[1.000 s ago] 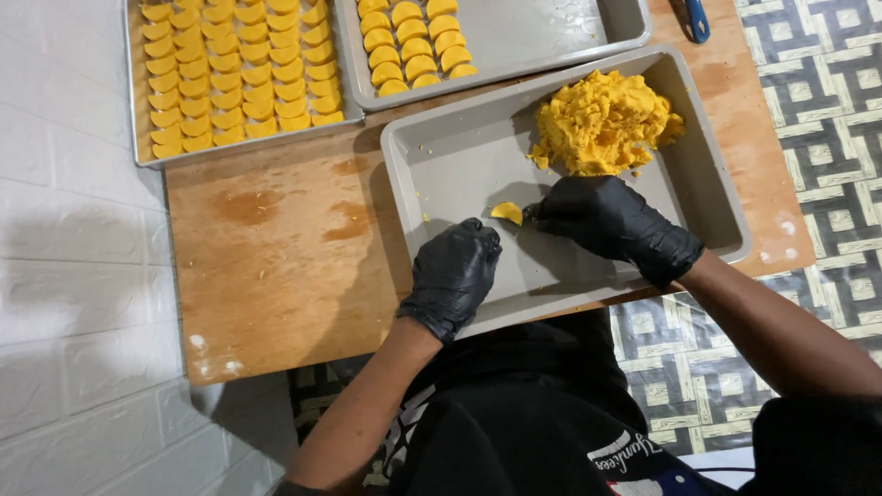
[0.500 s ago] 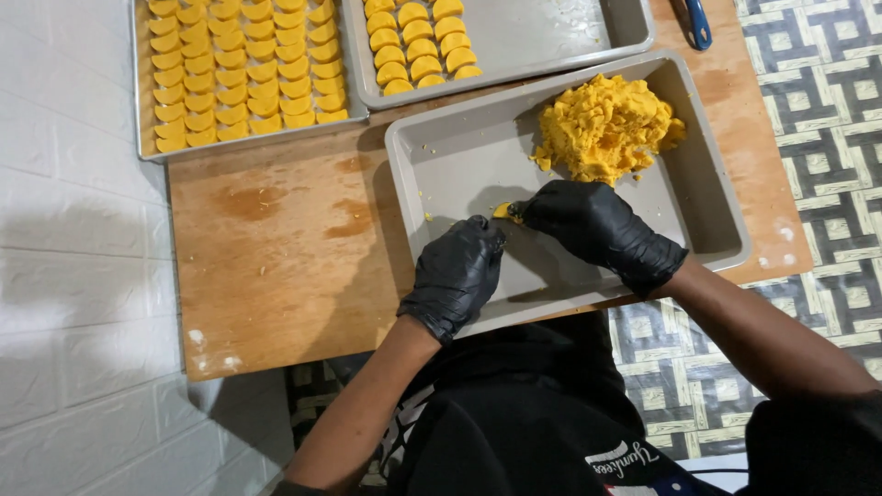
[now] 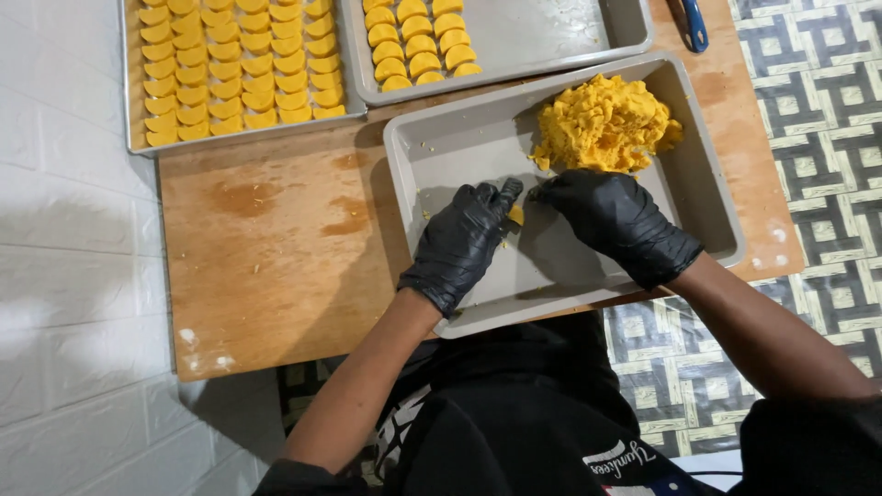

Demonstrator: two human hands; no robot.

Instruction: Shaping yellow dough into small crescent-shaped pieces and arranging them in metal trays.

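Left hand [image 3: 464,241] and right hand [image 3: 614,220] pinching yellow dough piece [image 3: 516,215], over grey tray [image 3: 441,152]

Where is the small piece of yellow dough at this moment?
In the head view, the small dough piece sits between the left hand and right hand, over the grey tray, below the dough mound.

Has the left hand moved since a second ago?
Yes. The left hand moved up from the grey tray's near rim to the small yellow dough piece.

Both gloved hands, left hand [image 3: 462,241] and right hand [image 3: 614,220], pinch a small yellow dough piece [image 3: 516,215] over the grey tray [image 3: 459,152] beside the dough heap [image 3: 604,124].
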